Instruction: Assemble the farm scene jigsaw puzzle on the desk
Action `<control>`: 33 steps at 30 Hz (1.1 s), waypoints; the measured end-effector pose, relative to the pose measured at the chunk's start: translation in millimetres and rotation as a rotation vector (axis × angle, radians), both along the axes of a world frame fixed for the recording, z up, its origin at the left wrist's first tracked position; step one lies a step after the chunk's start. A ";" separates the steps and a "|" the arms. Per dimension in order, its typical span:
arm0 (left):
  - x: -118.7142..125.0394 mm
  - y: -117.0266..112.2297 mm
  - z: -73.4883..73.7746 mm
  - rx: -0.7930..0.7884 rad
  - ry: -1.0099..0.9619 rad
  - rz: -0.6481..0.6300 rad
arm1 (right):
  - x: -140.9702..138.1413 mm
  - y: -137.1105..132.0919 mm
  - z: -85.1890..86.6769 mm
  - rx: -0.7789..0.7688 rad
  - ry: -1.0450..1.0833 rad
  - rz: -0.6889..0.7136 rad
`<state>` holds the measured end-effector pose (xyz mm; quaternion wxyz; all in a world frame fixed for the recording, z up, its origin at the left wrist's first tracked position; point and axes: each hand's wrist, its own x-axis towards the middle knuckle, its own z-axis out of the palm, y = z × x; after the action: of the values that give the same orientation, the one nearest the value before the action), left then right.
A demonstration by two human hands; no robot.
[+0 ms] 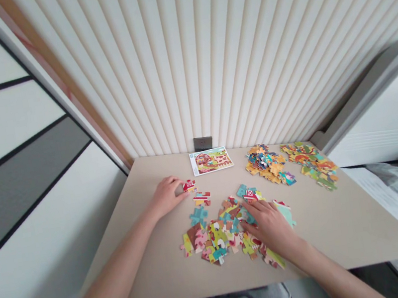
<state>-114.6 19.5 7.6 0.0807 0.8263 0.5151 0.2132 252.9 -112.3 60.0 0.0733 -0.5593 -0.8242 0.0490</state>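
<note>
My left hand (166,196) rests on the beige table (347,226), fingers pinched on a red-and-white puzzle piece (189,185). Another small piece (203,198) lies just right of it. My right hand (269,226) lies on top of a loose pile of colourful puzzle pieces (216,237) at the table's middle, fingers curled over pieces near a red barn piece (250,193). What the right fingers grip, if anything, is hidden.
A reference picture card (210,160) of a farm lies at the back by a wall socket (203,143). Two more heaps of pieces, one (267,164) and another (312,163), sit at the back right. A ribbed wall stands behind; white furniture is at right.
</note>
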 end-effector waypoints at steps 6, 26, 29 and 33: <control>-0.2 -5.7 -5.1 0.027 -0.028 0.010 | -1.3 3.6 -0.1 0.003 0.029 -0.020; 3.2 -12.8 -6.0 0.053 -0.062 0.017 | -27.8 40.3 9.5 0.055 0.255 0.495; 4.6 -14.7 -4.2 0.058 -0.061 0.021 | -27.7 40.2 8.8 0.077 0.270 0.289; 5.1 -16.2 -2.6 0.059 -0.055 0.019 | -30.3 25.2 7.1 0.053 0.260 0.197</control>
<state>-109.5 3.3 5.0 0.0686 0.8171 0.5141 0.2517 222.7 -87.1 67.1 0.1890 -0.4626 -0.8597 0.1063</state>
